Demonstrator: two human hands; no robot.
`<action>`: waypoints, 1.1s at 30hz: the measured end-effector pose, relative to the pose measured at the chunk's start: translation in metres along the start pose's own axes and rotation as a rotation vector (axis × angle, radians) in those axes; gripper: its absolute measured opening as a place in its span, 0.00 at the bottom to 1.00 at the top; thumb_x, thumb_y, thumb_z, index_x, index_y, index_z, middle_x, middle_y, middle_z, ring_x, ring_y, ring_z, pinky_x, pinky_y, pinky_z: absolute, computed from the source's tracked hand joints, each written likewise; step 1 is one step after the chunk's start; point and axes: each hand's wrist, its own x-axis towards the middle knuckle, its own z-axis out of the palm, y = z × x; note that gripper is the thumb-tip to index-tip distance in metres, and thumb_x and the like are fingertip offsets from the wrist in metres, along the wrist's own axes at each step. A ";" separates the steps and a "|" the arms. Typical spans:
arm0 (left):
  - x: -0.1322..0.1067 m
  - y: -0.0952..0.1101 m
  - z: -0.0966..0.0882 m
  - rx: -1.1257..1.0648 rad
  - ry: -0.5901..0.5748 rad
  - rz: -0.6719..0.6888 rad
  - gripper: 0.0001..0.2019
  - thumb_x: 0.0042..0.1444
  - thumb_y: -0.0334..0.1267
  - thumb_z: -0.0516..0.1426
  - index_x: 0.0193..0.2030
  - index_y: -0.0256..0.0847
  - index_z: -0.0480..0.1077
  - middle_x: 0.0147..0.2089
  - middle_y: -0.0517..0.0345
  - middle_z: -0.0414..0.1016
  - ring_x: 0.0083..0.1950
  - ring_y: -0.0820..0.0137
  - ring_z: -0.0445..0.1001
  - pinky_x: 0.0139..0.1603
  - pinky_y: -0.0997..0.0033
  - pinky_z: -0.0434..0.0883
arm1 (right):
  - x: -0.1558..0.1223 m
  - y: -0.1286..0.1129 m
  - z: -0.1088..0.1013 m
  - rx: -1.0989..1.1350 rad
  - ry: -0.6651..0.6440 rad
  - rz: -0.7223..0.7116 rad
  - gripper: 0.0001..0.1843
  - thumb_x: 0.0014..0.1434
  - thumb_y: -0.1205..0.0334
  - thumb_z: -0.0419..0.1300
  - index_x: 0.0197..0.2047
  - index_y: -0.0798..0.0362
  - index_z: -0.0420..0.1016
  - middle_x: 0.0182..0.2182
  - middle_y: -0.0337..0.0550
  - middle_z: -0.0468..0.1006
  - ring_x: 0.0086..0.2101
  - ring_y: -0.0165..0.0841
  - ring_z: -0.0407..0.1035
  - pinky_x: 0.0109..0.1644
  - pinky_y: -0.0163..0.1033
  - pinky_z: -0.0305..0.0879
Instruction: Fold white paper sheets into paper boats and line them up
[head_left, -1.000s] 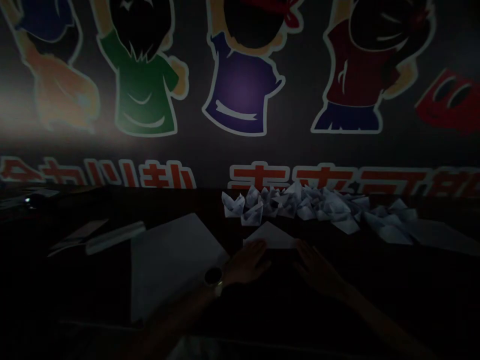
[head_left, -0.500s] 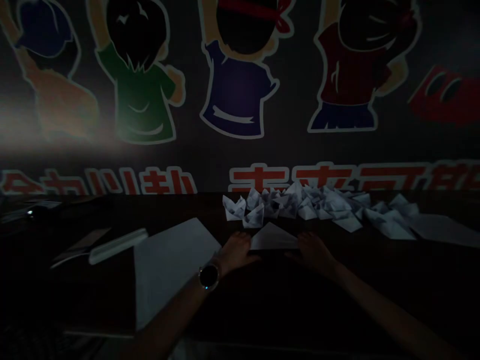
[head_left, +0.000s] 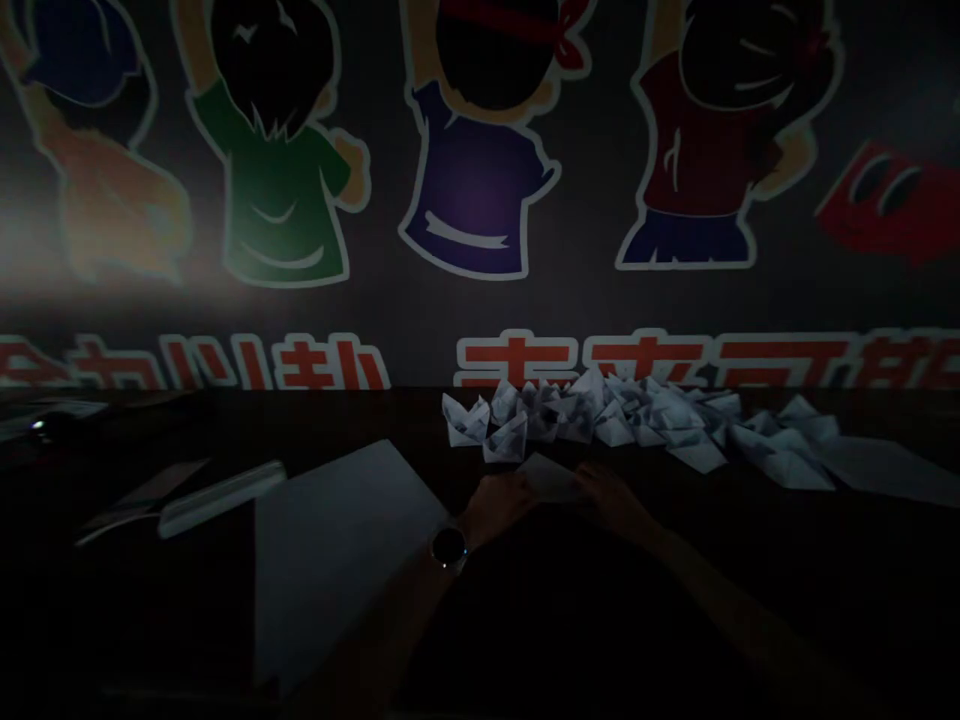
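Your left hand [head_left: 499,507] and right hand [head_left: 611,497] have closed in on the folded paper [head_left: 549,478].
Both half-open, touching it; grip unclear in the dimness. Paper boats [head_left: 577,415] lie just beyond; blank sheet [head_left: 341,560] left of your left hand.

The whole picture is looking very dim. A soft, pale light is falling across the left part of the wall [head_left: 82,240] (the lamp is not showing, so I can't tell where it is). The table [head_left: 150,620] is sinking into black shadow, and the hands [head_left: 499,505] are getting lost in it too. The paper boats [head_left: 577,415] are glowing a little. The wall pictures are stretching and bending near the edges.
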 end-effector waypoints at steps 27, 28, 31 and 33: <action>0.016 -0.005 0.011 -0.154 0.060 -0.586 0.12 0.58 0.43 0.49 0.40 0.39 0.69 0.41 0.52 0.74 0.43 0.64 0.73 0.41 0.69 0.66 | 0.029 0.026 0.026 0.064 -0.101 0.275 0.12 0.60 0.54 0.48 0.35 0.51 0.69 0.35 0.44 0.74 0.36 0.35 0.68 0.38 0.37 0.59; 0.016 -0.005 0.011 -0.141 0.056 -0.581 0.12 0.58 0.43 0.49 0.41 0.39 0.68 0.41 0.52 0.74 0.43 0.64 0.73 0.41 0.69 0.66 | 0.030 0.027 0.026 0.058 -0.099 0.265 0.12 0.60 0.55 0.49 0.34 0.52 0.68 0.34 0.44 0.73 0.36 0.35 0.68 0.38 0.36 0.59; 0.015 -0.003 0.010 -0.108 0.046 -0.560 0.12 0.59 0.42 0.48 0.43 0.38 0.67 0.43 0.51 0.73 0.45 0.64 0.72 0.42 0.69 0.66 | 0.032 0.029 0.028 0.045 -0.083 0.241 0.12 0.60 0.54 0.50 0.32 0.52 0.67 0.34 0.46 0.71 0.37 0.36 0.67 0.39 0.37 0.59; 0.015 -0.003 0.009 -0.092 0.043 -0.542 0.12 0.59 0.41 0.48 0.44 0.39 0.66 0.44 0.52 0.73 0.46 0.65 0.72 0.43 0.70 0.66 | 0.032 0.031 0.029 0.054 -0.083 0.231 0.12 0.60 0.54 0.50 0.31 0.52 0.67 0.33 0.45 0.71 0.36 0.35 0.67 0.39 0.37 0.59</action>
